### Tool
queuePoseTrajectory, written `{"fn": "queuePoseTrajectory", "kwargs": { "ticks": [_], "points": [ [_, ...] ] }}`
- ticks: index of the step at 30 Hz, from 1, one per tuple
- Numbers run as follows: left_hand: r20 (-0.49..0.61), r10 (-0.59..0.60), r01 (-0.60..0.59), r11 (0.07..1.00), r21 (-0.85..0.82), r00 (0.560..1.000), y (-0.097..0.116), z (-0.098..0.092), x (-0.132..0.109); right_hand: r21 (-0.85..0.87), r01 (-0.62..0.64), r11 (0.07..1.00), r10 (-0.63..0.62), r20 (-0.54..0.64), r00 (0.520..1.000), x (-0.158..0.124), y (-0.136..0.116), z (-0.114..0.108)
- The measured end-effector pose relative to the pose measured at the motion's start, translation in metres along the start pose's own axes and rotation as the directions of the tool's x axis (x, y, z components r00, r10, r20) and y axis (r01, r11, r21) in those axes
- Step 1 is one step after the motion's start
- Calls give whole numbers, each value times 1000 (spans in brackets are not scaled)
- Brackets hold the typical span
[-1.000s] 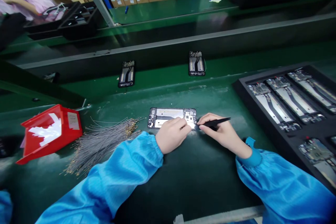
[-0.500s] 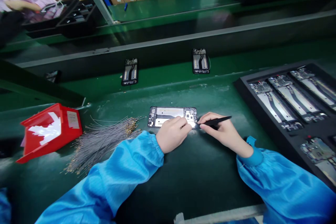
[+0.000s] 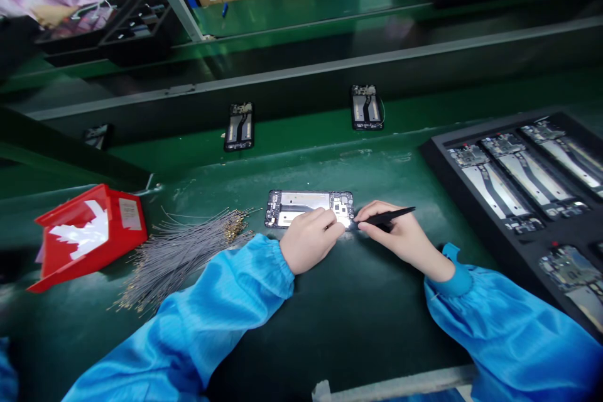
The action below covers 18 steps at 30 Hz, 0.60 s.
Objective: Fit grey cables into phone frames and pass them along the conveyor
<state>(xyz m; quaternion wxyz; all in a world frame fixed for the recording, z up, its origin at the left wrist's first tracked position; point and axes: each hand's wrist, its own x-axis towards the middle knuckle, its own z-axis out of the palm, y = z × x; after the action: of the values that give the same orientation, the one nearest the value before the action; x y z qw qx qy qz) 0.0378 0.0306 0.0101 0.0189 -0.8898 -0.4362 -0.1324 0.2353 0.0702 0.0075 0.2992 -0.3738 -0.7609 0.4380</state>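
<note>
An opened phone lies sideways on the green bench, its circuit board at the right end and a dark flex cable along its middle. My left hand is closed on its near edge, with fingertips bent over the board end and hiding part of it. In my right hand I grip black tweezers between thumb and fingers. Their tips are at the phone's right end, too small to make out. A bundle of thin grey cables with gold-coloured ends lies left of the phone.
A red bin sits at the left. The black tray on the right holds several opened phones. More opened phones lie on the green strip behind, below a metal rail. Across it, a person in pink is partly visible near black trays.
The opened phones on the strip behind have shifted slightly to the right. Both my hands, the tweezers and the phone under them stay almost where they were.
</note>
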Motion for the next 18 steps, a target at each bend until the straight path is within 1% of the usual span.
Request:
{"fn": "queuePoseTrajectory", "kwargs": {
  "ticks": [3,7,9,13,18],
  "points": [
    [-1,3,-3,1000,-1,1000,0,0,0,-22,49,999,-49,11,999,-1,-2,0],
    [4,9,-9,1000,-2,1000,0,0,0,-90,170,981,-166,54,985,-4,-8,1],
    [1,14,-14,1000,-3,1000,0,-1,0,-122,212,970,-204,74,976,-5,-10,2],
    [4,17,-17,1000,-22,1000,-2,0,1,-178,260,949,-245,100,964,-5,-11,3],
    [30,6,-4,998,-64,1000,-4,2,1,-211,290,933,-270,116,956,-4,-10,4]
  ]
}}
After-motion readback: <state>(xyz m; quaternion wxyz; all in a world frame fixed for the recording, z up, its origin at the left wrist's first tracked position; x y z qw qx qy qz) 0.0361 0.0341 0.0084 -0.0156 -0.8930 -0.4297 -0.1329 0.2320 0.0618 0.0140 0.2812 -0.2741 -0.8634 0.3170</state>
